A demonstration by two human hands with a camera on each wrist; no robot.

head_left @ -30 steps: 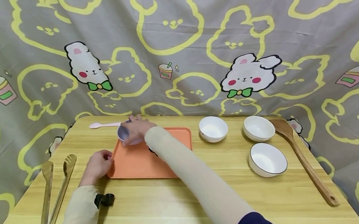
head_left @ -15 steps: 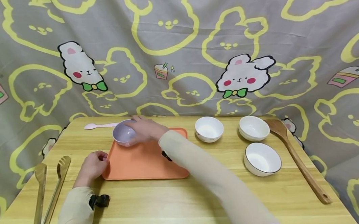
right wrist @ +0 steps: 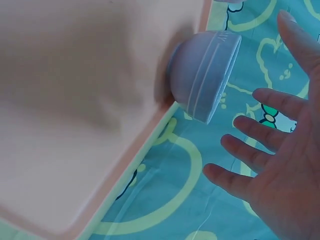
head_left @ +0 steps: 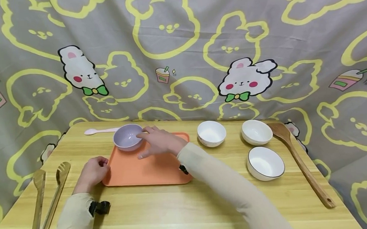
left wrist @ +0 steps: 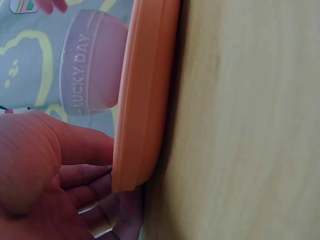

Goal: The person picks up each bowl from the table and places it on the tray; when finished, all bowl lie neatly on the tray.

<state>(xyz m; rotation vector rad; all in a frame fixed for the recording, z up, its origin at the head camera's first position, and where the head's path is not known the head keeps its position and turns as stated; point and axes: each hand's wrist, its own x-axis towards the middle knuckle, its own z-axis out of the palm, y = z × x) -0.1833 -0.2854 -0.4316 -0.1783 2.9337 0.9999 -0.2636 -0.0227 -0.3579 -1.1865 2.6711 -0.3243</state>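
Observation:
A purple bowl (head_left: 128, 139) stands upright in the far left corner of an orange tray (head_left: 149, 171). "LUCKY DAY" is raised on the bowl's side in the left wrist view. My right hand (head_left: 161, 142) hovers over the tray just right of the bowl, holding nothing; the right wrist view has its fingers (right wrist: 250, 152) spread and apart from the bowl. At the tray's left edge my left hand (head_left: 94, 171) grips the rim: in the left wrist view the thumb (left wrist: 87, 145) lies against the rim and other fingers reach under it.
A pink spoon (head_left: 100, 131) lies behind the tray, partly behind the purple bowl. Wooden-headed tongs (head_left: 52, 204) lie at the left. Three white bowls stand at the right: one near the tray (head_left: 211, 133), two farther over (head_left: 256, 132). A long wooden spatula (head_left: 301, 160) lies along the right edge.
My right hand has let go of the purple bowl and drawn back to the right. The bowl stays in the tray's corner. My left hand keeps its place on the tray edge.

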